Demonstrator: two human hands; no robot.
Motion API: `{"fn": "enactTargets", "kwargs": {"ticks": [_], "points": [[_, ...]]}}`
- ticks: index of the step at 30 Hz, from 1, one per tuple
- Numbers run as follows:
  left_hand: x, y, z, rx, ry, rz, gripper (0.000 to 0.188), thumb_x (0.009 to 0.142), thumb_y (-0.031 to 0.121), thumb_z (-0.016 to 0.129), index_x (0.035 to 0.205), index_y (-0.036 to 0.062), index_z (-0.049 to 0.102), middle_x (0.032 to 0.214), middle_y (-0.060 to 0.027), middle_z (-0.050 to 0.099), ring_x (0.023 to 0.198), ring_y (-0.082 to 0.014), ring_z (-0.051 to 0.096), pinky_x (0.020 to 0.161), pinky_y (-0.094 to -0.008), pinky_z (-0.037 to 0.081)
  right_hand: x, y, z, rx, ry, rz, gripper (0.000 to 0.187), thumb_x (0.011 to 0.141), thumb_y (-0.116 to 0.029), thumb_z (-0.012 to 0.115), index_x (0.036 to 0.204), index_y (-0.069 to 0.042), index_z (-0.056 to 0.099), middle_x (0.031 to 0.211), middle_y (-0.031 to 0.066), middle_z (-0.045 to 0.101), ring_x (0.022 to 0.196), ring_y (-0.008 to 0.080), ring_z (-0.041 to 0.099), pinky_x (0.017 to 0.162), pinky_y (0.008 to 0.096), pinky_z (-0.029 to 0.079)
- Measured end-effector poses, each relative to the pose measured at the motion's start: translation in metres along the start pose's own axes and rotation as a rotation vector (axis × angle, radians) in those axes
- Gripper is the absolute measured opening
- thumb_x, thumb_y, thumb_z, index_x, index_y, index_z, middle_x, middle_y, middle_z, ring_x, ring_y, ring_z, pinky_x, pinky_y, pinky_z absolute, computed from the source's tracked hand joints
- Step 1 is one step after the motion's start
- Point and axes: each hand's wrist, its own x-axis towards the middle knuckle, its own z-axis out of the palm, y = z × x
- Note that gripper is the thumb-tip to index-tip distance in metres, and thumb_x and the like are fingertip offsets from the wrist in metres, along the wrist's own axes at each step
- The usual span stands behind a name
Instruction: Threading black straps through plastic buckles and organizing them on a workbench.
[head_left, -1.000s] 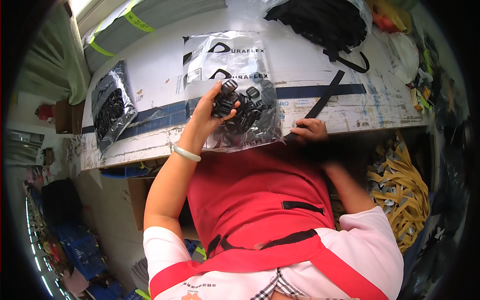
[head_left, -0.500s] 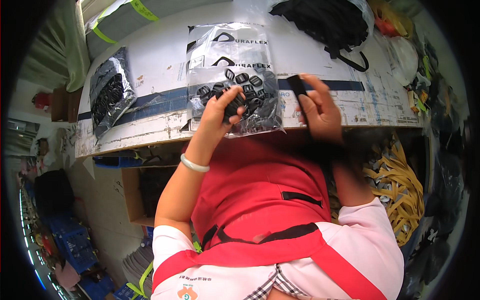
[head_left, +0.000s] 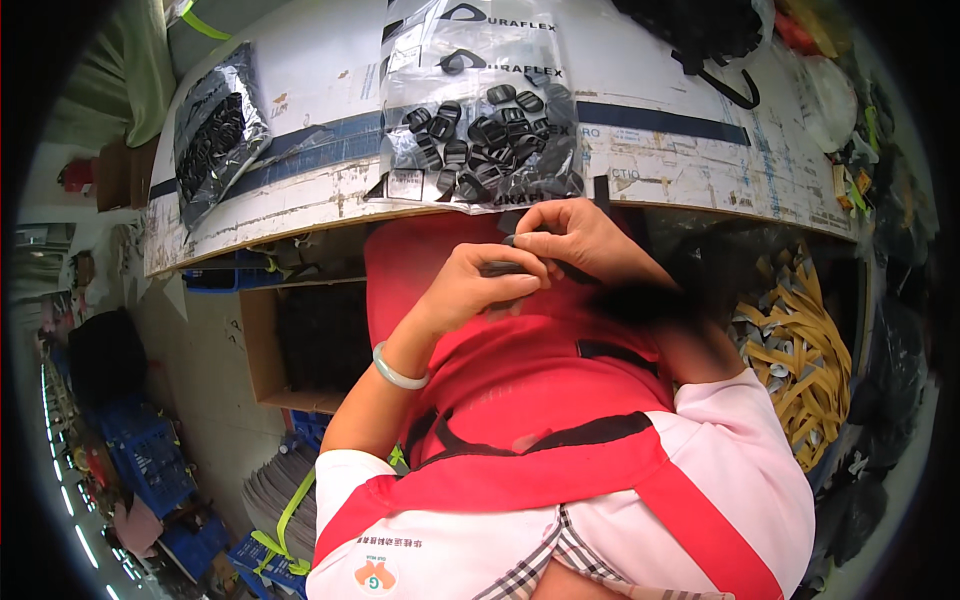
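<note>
Fingertips of your left hand (head_left: 480, 285) and right hand (head_left: 575, 235) pinch one small black buckle (head_left: 515, 262) between them. Just beyond them a clear bag of buckles (head_left: 480, 130) lies at the worn white table's edge (head_left: 690, 165) — yellow straps (head_left: 800, 360) heaped off to the right.

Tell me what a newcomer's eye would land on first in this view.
Both hands meet just below the table edge: the left hand and right hand pinch a small black buckle over a red apron. Above them on the white table lies a clear bag of black buckles. A heap of yellow straps sits lower right.
</note>
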Motion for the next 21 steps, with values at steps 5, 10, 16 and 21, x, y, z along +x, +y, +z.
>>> {"fn": "enactTargets", "kwargs": {"ticks": [5, 10, 16, 21], "points": [[-0.022, -0.034, -0.008, -0.602, 0.04, -0.014, 0.04, 0.099, 0.038, 0.049, 0.099, 0.0008, 0.064, 0.092, -0.0118, 0.065, 0.063, -0.0146, 0.061, 0.041, -0.0191, 0.042, -0.009, 0.001, -0.009, 0.142, 0.107, 0.005, 0.017, 0.09, -0.019, 0.066, 0.092, -0.002, 0.066, 0.078, 0.0021, 0.063, 0.056, 0.0067, 0.052, 0.047, 0.0206, 0.042], [-0.031, -0.056, -0.007, -0.921, 0.21, -0.069, 0.037, 0.099, 0.04, 0.05, 0.099, 0.0049, 0.062, 0.092, -0.0077, 0.059, 0.069, -0.017, 0.058, 0.039, -0.019, 0.039, -0.009, 0.009, 0.002, 0.162, -0.002, 0.157, 0.019, 0.09, -0.023, 0.066, 0.092, -0.004, 0.065, 0.078, 0.0003, 0.062, 0.056, 0.0049, 0.051, 0.047, 0.0195, 0.041], [-0.043, -0.046, 0.003, -1.013, 0.327, -0.019, 0.043, 0.098, 0.045, 0.049, 0.11, 0.0059, 0.062, 0.1, -0.0112, 0.063, 0.078, -0.021, 0.061, 0.047, -0.0237, 0.047, -0.006, 0.031, 0.01, 0.281, -0.059, 0.237, 0.019, 0.091, -0.025, 0.065, 0.091, -0.006, 0.063, 0.078, -0.001, 0.062, 0.055, 0.003, 0.049, 0.046, 0.0181, 0.04], [-0.051, -0.059, 0.001, -0.76, 0.404, -0.039, 0.026, 0.093, 0.022, 0.062, 0.111, 0.0032, 0.062, 0.097, -0.0091, 0.063, 0.075, -0.0191, 0.061, 0.047, -0.0254, 0.048, -0.005, 0.036, 0.011, 0.274, -0.067, 0.223, 0.019, 0.091, -0.025, 0.065, 0.091, -0.006, 0.063, 0.078, -0.0015, 0.062, 0.054, 0.003, 0.049, 0.045, 0.0179, 0.04]]}}
